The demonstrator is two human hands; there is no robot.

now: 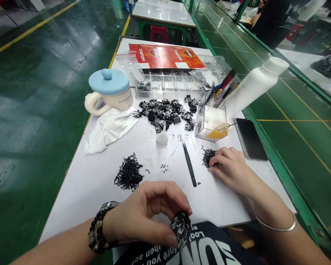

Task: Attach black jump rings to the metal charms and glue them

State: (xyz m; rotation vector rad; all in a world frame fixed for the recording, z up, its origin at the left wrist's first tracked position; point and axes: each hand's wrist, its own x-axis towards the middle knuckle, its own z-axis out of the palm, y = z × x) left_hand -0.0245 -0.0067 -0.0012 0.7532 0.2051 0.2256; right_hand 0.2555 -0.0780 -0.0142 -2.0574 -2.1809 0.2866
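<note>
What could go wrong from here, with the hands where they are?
The black-and-silver part in the left hand is in front of the shirt, by the near edge of the table; a slip could drop it off the table. The right hand is at a small pile of black curved pieces, which might scatter. The small thin-tipped bottle stands upright and could be knocked over.

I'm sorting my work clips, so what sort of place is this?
Probably a factory assembly area: yellow lines mark the green floor, and tweezers lie between piles of small black parts on a white worktable.
</note>
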